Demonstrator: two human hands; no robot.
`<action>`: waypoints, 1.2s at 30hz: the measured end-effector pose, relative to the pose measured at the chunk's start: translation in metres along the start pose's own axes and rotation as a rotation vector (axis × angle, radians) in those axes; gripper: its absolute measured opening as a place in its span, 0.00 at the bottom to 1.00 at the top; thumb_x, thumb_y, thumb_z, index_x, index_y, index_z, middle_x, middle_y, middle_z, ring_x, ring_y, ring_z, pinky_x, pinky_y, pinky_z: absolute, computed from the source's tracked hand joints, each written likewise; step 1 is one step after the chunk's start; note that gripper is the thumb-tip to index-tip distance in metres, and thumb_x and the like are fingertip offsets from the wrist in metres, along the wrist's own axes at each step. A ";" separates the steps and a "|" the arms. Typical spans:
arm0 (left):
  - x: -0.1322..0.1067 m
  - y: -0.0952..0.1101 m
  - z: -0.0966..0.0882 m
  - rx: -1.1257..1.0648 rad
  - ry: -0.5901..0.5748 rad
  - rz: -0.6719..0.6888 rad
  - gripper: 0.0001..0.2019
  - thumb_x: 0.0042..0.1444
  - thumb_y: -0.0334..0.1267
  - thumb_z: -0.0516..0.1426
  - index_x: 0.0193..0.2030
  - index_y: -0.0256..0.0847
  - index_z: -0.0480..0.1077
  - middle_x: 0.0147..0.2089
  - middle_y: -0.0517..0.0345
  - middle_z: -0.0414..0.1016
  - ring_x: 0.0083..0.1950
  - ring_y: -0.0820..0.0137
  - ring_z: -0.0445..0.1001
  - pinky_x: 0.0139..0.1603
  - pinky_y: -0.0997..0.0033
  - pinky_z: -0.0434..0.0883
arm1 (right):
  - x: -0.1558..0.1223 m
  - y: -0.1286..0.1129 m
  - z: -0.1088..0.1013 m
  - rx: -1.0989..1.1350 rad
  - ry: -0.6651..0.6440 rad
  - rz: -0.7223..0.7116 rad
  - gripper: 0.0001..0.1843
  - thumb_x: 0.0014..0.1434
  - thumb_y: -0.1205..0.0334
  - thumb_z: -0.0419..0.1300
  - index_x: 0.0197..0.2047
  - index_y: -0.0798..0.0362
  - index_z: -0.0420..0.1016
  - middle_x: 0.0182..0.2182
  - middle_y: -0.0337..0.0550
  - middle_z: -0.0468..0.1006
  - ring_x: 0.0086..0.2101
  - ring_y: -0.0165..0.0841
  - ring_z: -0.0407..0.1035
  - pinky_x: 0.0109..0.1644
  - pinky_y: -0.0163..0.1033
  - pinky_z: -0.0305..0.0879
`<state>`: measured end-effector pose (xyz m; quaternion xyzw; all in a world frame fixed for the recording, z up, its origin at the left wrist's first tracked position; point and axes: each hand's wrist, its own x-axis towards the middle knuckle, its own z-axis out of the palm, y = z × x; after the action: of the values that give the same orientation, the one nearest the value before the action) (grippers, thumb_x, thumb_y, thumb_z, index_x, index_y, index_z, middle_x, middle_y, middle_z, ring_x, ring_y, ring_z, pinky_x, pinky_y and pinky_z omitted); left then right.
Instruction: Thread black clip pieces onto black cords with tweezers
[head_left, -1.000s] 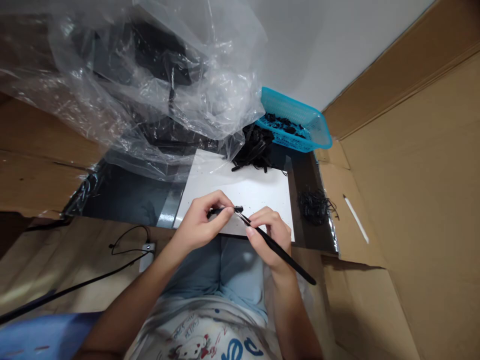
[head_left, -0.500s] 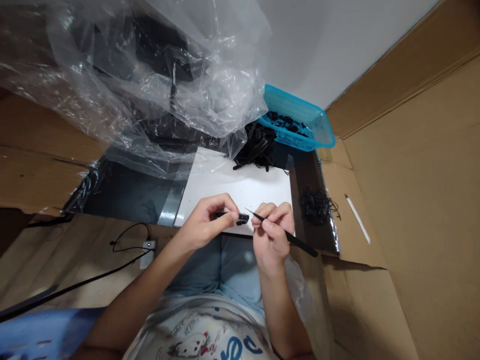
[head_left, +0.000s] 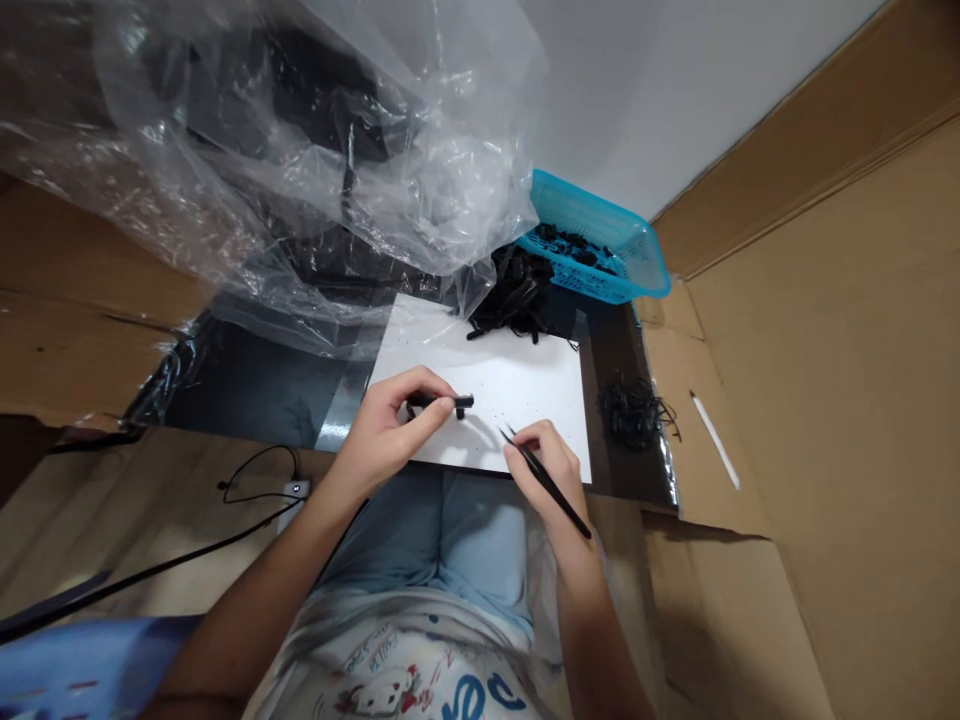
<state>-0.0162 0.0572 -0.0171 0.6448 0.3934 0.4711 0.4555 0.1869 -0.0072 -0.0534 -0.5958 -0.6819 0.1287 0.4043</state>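
Observation:
My left hand [head_left: 390, 430] pinches a small black plastic part [head_left: 442, 402] over the near edge of a white sheet [head_left: 525, 385]. To its right, my right hand [head_left: 547, 470] grips black tweezers [head_left: 544, 480], whose tips point up-left toward the sheet and end a short way from the part. Hands and tools are apart from each other. A pile of black strips [head_left: 514, 295] lies at the sheet's far edge.
A crumpled clear plastic bag [head_left: 300, 170] covers dark items at the back left. A blue basket [head_left: 600, 250] with black pieces stands at the back right. A tangle of thin black scraps [head_left: 634, 410] lies right of the sheet. Cardboard walls [head_left: 825, 400] surround the area; a black cable [head_left: 247, 490] lies near left.
The tweezers were at the black part a second ago; now my right hand has drawn back down and right, and my left hand has carried the part slightly up and left.

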 end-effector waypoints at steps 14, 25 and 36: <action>0.011 0.002 -0.006 -0.056 -0.141 0.024 0.07 0.58 0.39 0.57 0.31 0.39 0.72 0.29 0.62 0.71 0.32 0.72 0.67 0.35 0.72 0.62 | 0.051 -0.024 0.049 1.024 0.008 0.365 0.13 0.49 0.54 0.63 0.34 0.50 0.66 0.29 0.37 0.70 0.30 0.31 0.66 0.36 0.36 0.62; 0.025 0.003 -0.013 -0.187 -0.318 -0.118 0.09 0.55 0.41 0.53 0.29 0.38 0.67 0.25 0.61 0.69 0.29 0.71 0.65 0.32 0.71 0.61 | 0.053 -0.034 0.026 0.869 0.039 0.168 0.07 0.47 0.67 0.62 0.33 0.50 0.71 0.29 0.35 0.70 0.30 0.30 0.64 0.34 0.35 0.58; 0.012 0.021 0.007 0.123 -0.073 0.167 0.08 0.58 0.35 0.56 0.27 0.38 0.69 0.24 0.61 0.70 0.27 0.73 0.66 0.28 0.74 0.62 | 0.035 -0.034 0.004 0.503 0.263 -0.161 0.04 0.60 0.67 0.58 0.38 0.48 0.70 0.36 0.40 0.71 0.40 0.35 0.69 0.44 0.42 0.66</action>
<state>-0.0047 0.0608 0.0044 0.7188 0.3495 0.4588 0.3882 0.1613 0.0175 -0.0196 -0.4325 -0.6157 0.1827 0.6329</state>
